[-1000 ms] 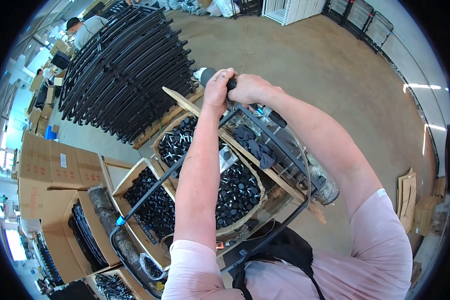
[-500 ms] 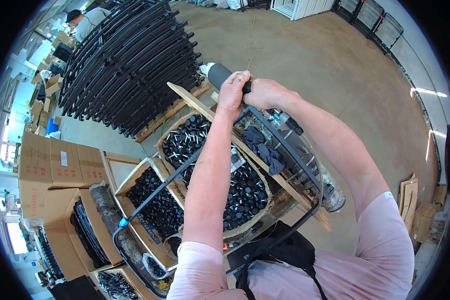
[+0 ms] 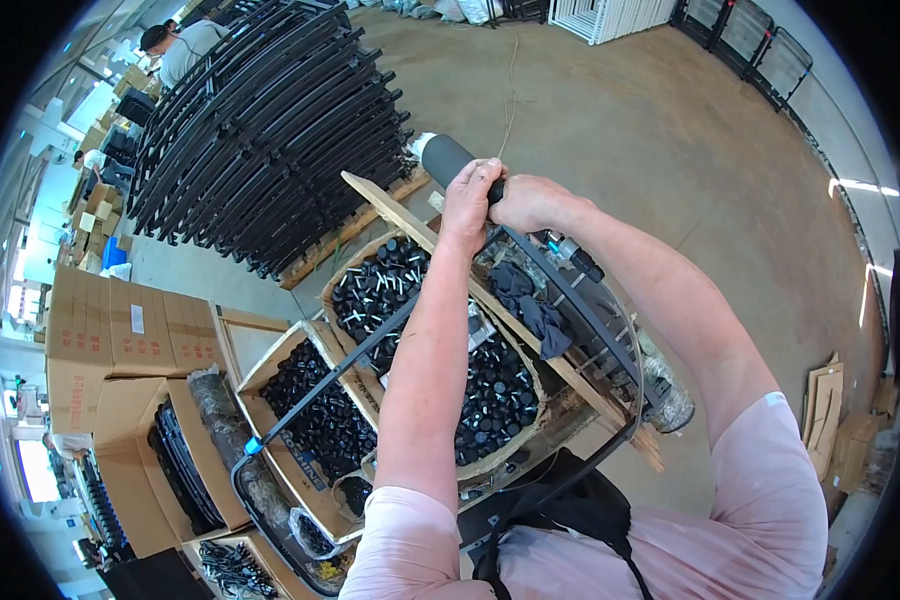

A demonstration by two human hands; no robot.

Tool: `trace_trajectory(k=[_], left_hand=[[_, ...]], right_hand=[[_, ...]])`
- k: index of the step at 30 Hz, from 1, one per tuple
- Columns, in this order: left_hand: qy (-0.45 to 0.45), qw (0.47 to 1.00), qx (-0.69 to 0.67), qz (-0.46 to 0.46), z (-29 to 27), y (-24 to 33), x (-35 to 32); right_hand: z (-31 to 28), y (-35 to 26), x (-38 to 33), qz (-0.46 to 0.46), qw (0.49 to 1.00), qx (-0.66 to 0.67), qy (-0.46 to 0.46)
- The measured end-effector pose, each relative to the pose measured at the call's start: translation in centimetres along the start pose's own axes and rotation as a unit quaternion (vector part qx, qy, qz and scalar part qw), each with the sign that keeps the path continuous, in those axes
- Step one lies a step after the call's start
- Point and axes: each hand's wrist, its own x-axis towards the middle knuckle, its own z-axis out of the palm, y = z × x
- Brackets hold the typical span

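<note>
I've left hand point(image 3: 470, 203) and right hand point(image 3: 535, 203) clamped on one dark sleeve point(image 3: 447, 158); one carton point(image 3: 295, 470) holds small black pieces point(image 3: 335, 430).

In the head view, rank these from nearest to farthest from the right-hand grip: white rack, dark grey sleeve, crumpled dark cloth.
1. Dark grey sleeve: right beside the right-hand grip, extending up-left.
2. Crumpled dark cloth: below it.
3. White rack: across the floor, top of view.
</note>
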Motion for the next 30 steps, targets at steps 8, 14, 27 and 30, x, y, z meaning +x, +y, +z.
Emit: trace_trajectory(k=[8,14,27,30], left_hand=[[0.012,1.000,-0.006,-0.017,0.4,-0.1,-0.3],[0.030,0.999,0.011,0.021,0.1,0.5,-0.3],[0.033,0.999,0.020,0.016,0.5,3.8,-2.3],[0.039,0.997,0.016,0.057,-0.8,5.5,-4.5]], right_hand=[[1.0,1.6,2.7,-0.046,0.994,0.099,-0.026],[1.8,0.8,3.6,-0.073,0.993,0.095,0.003],[0.8,-2.0,-1.5,-0.086,0.982,0.171,0.007],[1.8,-4.6,-2.5,-0.127,0.985,0.118,0.027]])
